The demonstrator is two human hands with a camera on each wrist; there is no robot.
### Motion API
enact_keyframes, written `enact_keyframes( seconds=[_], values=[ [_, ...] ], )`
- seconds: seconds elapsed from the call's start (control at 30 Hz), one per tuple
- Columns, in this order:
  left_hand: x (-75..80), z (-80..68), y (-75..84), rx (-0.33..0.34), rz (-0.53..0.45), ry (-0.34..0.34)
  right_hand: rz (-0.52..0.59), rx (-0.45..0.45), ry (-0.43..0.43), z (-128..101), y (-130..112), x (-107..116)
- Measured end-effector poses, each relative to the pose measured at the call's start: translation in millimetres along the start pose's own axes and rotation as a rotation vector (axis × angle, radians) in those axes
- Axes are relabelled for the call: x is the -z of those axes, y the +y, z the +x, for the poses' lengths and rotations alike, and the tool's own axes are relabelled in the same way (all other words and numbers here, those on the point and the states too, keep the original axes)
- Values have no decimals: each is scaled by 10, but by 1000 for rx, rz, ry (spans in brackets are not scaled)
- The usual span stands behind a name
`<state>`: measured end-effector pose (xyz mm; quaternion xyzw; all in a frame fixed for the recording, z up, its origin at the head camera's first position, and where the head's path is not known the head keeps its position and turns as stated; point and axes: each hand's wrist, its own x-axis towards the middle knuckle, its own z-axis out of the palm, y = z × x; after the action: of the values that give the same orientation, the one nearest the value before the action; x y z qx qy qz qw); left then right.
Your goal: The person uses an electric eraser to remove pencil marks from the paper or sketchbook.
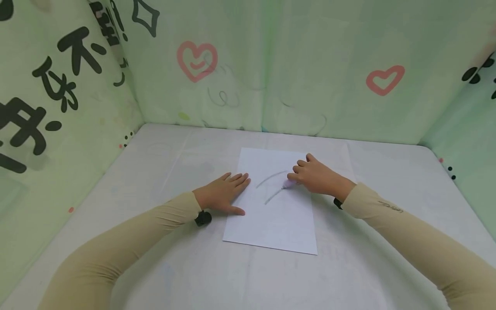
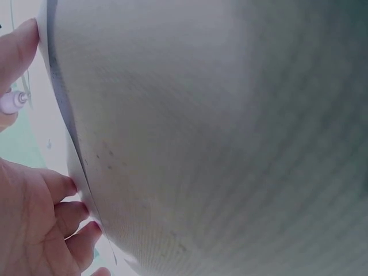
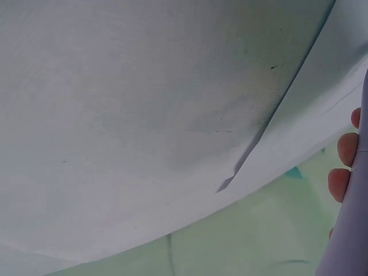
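Note:
A white sheet of paper [image 1: 273,215] lies on the table [image 1: 155,172] with two curved grey lines [image 1: 271,187] drawn on it. My left hand [image 1: 222,193] lies flat on the sheet's left edge, fingers straight and pressing it down. My right hand [image 1: 315,176] grips a pale purple marker [image 1: 288,184], its tip on the paper at the right end of the lower line. In the left wrist view my left fingers [image 2: 54,213] touch the paper edge [image 2: 69,132], and the marker tip [image 2: 14,100] shows at the far left. In the right wrist view only my fingertips [image 3: 345,149] show.
Light green cloth walls [image 1: 271,64] with pink hearts and black lettering enclose the table on three sides. The white tabletop extends around the sheet on all sides.

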<state>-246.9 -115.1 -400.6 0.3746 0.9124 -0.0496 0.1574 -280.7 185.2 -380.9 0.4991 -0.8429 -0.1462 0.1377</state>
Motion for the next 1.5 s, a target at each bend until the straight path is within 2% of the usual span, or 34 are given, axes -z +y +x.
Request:
enact_keyframes(
  seconds=[0.2, 0.53, 0.87, 1.13, 1.5],
  values=[
    [12, -13, -6, -2, 4, 11, -15, 8, -2, -39, 7, -4],
    [11, -14, 3, -11, -7, 13, -7, 10, 3, 42, -15, -37],
    [15, -26, 2, -1, -10, -4, -23, 17, 3, -31, -19, -22],
    [-4, -10, 11, -14, -9, 7, -5, 9, 3, 36, -23, -74],
    [-23, 35, -15, 15, 21, -18, -8, 17, 17, -28, -28, -31]
  ],
)
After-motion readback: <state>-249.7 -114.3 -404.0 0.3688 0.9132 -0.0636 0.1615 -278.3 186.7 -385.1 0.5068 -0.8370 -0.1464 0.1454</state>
